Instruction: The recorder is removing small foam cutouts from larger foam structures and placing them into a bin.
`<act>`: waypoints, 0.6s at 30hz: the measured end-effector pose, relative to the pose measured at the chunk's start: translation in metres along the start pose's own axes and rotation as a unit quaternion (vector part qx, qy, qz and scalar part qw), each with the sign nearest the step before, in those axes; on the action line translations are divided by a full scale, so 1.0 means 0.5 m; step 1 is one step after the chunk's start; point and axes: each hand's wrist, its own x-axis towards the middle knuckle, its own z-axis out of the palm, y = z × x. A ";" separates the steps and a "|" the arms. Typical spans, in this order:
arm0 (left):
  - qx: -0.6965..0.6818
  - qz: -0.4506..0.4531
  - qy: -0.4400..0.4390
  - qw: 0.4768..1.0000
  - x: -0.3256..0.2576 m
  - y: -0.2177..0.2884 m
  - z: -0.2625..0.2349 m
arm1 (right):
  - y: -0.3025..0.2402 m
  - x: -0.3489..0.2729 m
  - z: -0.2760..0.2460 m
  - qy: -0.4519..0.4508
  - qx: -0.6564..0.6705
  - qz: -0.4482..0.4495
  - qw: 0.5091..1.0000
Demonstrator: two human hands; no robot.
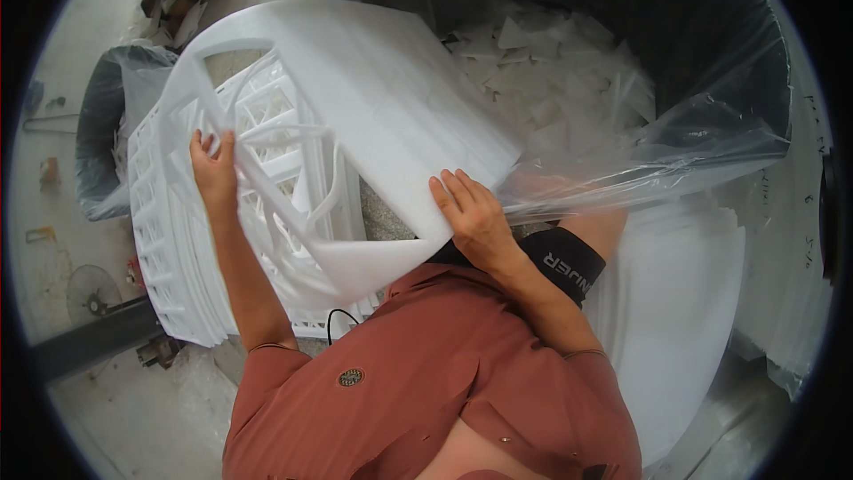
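Note:
A large white foam sheet (391,80) with cut-out openings and narrow strips on its left side lies slanted in front of me. My left hand (215,173) grips one of the strips by the openings, its fingertips bent round the foam. At the sheet's near right corner, my right hand (477,220) holds the edge with its fingers on top; its thumb is hidden. Beneath the sheet's left side stands a stack of white foam frames (173,276) with lattice-like openings.
A large dark bin lined with clear plastic (711,138) holds white foam scraps (560,71) at far right. More white sheets (680,302) are stacked by my right leg. A smaller lined bin (102,129), a fan (91,292) and a dark beam (98,338) are at left.

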 end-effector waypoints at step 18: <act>-0.401 -0.318 -0.436 0.740 -0.331 0.088 0.179 | 0.008 0.003 -0.044 -0.041 0.268 0.030 0.962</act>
